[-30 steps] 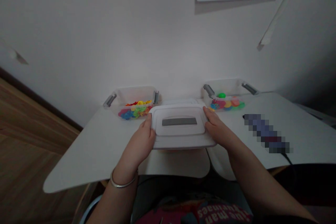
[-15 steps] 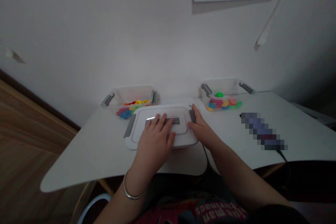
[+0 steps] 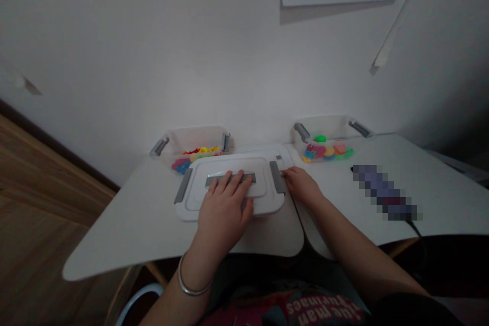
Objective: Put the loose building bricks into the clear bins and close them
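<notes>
A white storage box lid (image 3: 263, 204) with a grey handle in its middle lies in front of me on the table. My left hand (image 3: 225, 204) rests palm down on it, fingers spread across the handle. On the lid's right side is a grey latch (image 3: 277, 177), where my right hand (image 3: 303, 186) has its curled fingertips at the outer edge. Another grey latch (image 3: 184, 186) is on the left side, untouched. Most of what lies under the lid is hidden.
Behind stand two clear open boxes, a left box (image 3: 196, 137) and a right box (image 3: 332, 130), both holding colourful plastic pieces. A blurred-out object (image 3: 384, 193) with a cable lies on the white table (image 3: 126, 224). The wall (image 3: 244, 61) rises behind.
My right hand has moved from the lid's right edge to the outer side of the right latch, its fingers curling in. The lid has shifted slightly left; my left hand stays on it.
</notes>
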Tool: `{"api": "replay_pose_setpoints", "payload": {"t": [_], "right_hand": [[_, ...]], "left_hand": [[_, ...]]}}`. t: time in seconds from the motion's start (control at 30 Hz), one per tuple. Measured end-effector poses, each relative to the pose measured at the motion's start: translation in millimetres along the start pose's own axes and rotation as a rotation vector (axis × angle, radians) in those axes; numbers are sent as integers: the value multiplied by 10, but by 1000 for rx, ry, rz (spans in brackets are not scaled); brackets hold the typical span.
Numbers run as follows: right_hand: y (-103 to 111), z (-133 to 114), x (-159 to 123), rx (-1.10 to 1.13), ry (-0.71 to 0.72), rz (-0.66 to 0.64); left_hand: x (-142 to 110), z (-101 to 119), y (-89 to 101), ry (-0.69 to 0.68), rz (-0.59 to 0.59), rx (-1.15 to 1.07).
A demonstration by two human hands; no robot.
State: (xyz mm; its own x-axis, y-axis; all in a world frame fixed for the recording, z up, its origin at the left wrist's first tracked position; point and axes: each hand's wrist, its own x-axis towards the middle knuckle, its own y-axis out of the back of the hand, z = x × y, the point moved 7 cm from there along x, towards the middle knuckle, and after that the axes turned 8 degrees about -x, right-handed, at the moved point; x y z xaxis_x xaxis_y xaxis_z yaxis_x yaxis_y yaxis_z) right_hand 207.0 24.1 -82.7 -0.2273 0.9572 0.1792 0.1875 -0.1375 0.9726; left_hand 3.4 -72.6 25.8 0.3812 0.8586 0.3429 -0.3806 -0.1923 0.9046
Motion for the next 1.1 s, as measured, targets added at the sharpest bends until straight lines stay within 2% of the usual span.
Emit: {"api": "replay_pose_setpoints", "payload": {"t": [0.2, 0.37, 0.5, 0.73, 0.97, 1.03, 1.1], "right_hand": [[166, -8, -318, -217, -4, 26], [148, 87, -543, -235, -27, 23], [119, 95, -611, -201, -27, 19], [154, -68, -745, -135, 54, -66], [262, 24, -958, -206, -97, -200], [293, 70, -938, -186, -124, -162], [303, 85, -883, -175, -81, -68]], "left_hand": [[-23, -42, 31, 7, 47, 0], [-61, -63, 41, 2, 51, 16], [-82, -91, 57, 31, 44, 7], [-79, -117, 68, 65, 59, 1], [-118, -115, 66, 13, 73, -4], [-123, -96, 67, -12, 69, 23], [-125, -70, 72, -39, 68, 56]]}}
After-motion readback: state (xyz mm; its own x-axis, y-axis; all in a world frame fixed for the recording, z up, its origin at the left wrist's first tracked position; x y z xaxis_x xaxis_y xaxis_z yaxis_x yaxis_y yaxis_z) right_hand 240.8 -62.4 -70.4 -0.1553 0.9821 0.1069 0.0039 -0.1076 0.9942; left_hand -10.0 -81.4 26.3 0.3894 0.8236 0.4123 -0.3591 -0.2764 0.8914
